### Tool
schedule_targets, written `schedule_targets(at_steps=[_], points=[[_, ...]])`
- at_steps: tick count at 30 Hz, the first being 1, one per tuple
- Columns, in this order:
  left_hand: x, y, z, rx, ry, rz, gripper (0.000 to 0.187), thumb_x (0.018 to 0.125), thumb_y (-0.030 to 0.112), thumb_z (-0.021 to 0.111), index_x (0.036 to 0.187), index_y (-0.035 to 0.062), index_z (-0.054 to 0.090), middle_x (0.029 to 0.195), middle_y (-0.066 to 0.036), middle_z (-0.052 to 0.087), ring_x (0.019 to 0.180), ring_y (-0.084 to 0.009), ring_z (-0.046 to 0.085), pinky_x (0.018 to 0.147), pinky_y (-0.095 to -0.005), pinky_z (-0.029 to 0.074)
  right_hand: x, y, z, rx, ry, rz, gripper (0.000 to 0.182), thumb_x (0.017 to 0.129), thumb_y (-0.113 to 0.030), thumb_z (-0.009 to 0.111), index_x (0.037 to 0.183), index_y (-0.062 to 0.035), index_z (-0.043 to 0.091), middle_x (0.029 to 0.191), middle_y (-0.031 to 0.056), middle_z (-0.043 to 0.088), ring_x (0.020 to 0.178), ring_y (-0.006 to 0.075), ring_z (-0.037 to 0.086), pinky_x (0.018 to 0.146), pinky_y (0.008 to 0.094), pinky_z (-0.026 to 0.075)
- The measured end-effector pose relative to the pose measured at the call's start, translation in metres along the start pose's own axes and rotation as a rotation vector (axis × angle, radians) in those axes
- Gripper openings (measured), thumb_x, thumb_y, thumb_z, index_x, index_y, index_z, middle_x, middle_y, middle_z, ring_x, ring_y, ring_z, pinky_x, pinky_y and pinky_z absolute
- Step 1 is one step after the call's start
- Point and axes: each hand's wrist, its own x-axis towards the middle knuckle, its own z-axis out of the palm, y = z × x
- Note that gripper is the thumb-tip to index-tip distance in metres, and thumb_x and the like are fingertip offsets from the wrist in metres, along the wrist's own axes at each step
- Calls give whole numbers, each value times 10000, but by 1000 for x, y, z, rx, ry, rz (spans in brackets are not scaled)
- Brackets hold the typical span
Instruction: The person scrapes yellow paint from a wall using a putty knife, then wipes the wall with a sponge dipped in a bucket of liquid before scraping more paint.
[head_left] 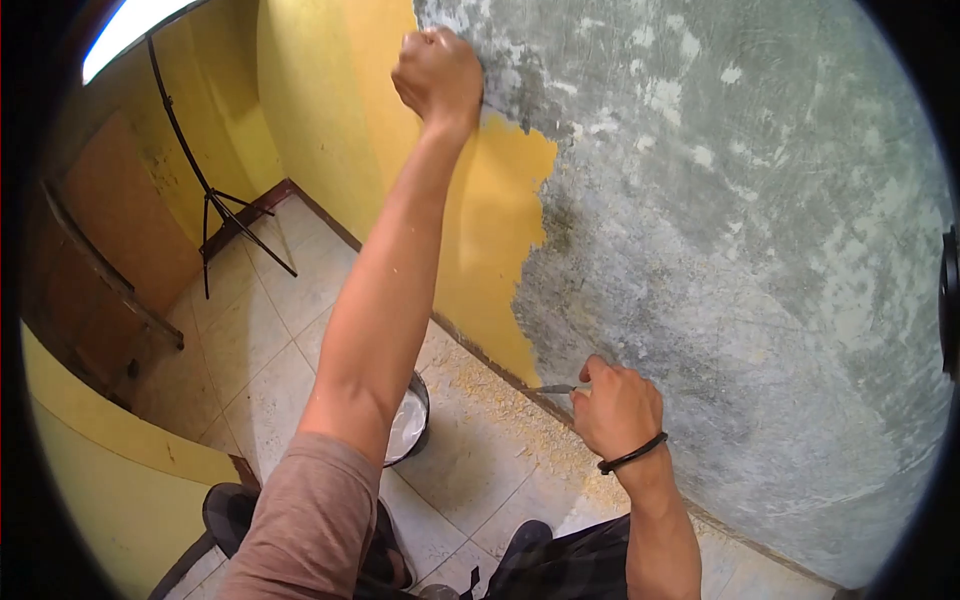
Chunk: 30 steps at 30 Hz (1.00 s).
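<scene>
My right hand (620,408), with a black band at the wrist, is closed around a putty knife (555,389). Its thin metal blade points left, at the foot of the wall where the yellow paint (490,270) meets bare grey plaster (690,270). Most of the knife's handle is hidden in my fingers. High up on the same wall, my left hand (438,80) is a closed fist at the ragged edge of the paint, and nothing shows in it. Paint flakes (500,405) lie scattered along the floor below.
A dark bucket (408,425) with whitish contents stands on the tiles, partly behind my left arm. Farther back are a black tripod stand (212,195) with a bright lamp (135,30) and a brown panel (130,200). A low yellow wall (110,480) curves at left.
</scene>
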Motion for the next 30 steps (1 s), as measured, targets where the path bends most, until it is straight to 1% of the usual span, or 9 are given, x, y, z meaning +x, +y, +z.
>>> schedule_targets(at_steps=[4,9,11,12,17,20,22,27,30], points=[[-26,-32,-7,70,-13,138,328,857,235,489,667,-29,528,680,-269,588,650,-408,599,642,-496,447,3,-3,1,18,28,10,186,786,-133,620,909,4,597,837,225,652,794,414,652,710,485,520],[-46,-62,-16,40,-93,12,345,852,242,497,670,-50,519,659,-251,576,602,-399,572,631,-509,439,7,-9,2,34,51,-20,192,790,-139,626,919,0,600,843,221,651,793,413,652,722,491,516],[1,-37,3,21,42,303,318,865,218,491,656,-20,519,575,-215,559,535,-404,558,554,-494,433,6,-6,3,12,24,8,191,787,-140,637,913,-4,594,843,216,652,796,409,654,733,491,514],[34,-9,13,78,92,480,360,857,279,497,660,-15,565,608,-211,590,576,-416,584,576,-489,456,7,-5,3,13,25,6,191,787,-140,637,913,-4,594,843,216,652,796,409,654,733,491,514],[114,45,39,363,91,439,506,983,346,386,852,-60,657,932,-255,658,856,-384,656,832,-424,513,11,2,9,-22,-36,73,238,764,-180,704,944,-56,610,881,171,679,853,354,652,753,452,504],[36,0,16,172,68,292,320,866,260,521,685,0,566,684,-219,632,641,-425,618,613,-490,491,7,-2,6,-24,-35,89,230,767,-177,698,943,-58,611,867,171,678,838,358,652,743,452,506],[-19,-57,8,150,28,329,300,882,225,468,702,-5,539,719,-237,598,658,-448,567,632,-536,424,-1,-3,0,-8,17,49,203,776,-154,668,921,-26,605,848,193,668,811,381,656,725,463,515],[-186,-149,-49,166,-212,-194,232,873,191,457,759,-3,515,730,-257,597,705,-468,574,668,-553,425,-17,-11,-17,17,139,66,170,776,-101,615,904,11,604,826,227,661,786,405,663,709,472,529],[-189,-149,-45,152,-190,-241,254,878,198,451,751,-15,505,721,-264,597,698,-471,576,667,-544,430,-12,-3,-16,-51,128,128,185,759,-80,609,917,16,617,820,237,667,790,404,669,711,468,535]])
